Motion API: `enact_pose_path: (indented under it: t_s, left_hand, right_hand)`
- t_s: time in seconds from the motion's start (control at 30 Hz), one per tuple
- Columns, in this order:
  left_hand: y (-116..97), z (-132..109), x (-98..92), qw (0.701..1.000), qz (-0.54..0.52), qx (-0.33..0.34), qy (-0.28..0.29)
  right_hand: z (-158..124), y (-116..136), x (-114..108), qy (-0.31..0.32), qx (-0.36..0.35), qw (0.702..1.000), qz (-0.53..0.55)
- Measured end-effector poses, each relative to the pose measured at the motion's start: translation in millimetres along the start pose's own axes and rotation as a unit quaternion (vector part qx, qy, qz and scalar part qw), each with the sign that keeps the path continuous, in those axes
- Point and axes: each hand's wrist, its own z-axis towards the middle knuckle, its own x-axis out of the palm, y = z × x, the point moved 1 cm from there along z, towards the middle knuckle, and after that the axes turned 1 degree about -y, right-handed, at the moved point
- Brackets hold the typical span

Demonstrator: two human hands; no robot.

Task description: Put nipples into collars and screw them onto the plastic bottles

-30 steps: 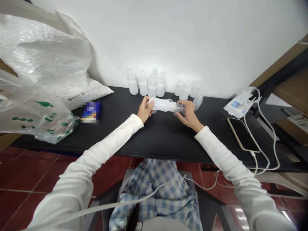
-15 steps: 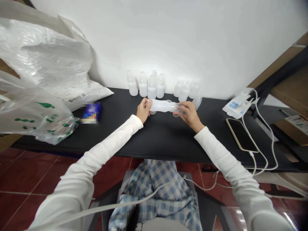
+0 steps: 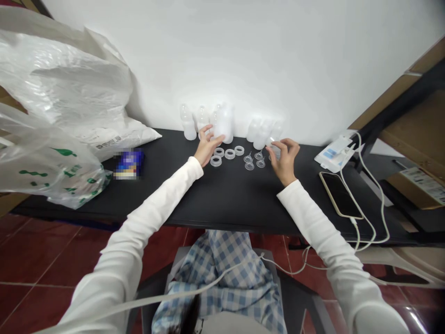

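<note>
Clenching a frosted feeding bottle [image 3: 224, 121] in the left hand [image 3: 207, 146], the grip of the right hand [image 3: 285, 160] unclear beside clear teats [image 3: 253, 160], a stray knuckle is risking toppling the upright bottles [image 3: 187, 123].

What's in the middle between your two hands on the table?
In the head view, see-through rings and small clear bottle nipples lie on the black table between the left hand and the right hand.

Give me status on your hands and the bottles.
Left hand on white bottle, upright in the row. Right hand at clear piece. Collar rings and nipples loose on the table between hands.
</note>
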Motion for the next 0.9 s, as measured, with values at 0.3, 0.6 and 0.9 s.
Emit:
enact_pose_path:
  t_s: [0.3, 0.6, 0.9]
  left_hand:
    - [17, 55, 70.9, 0.975, 0.184, 0.007, 0.126]
    - [21, 69, 108.1, 0.905, 0.397, -0.056, 0.138]
    - [28, 60, 126.2, 0.854, 0.495, -0.01, 0.157]
  right_hand:
    - [6, -18, -4, 0.0, 0.033, 0.999, -0.015]
    - [8, -21, -10, -0.001, 0.041, 0.997, -0.058]
    - [8, -21, -7, -0.003, 0.034, 0.998, -0.048]
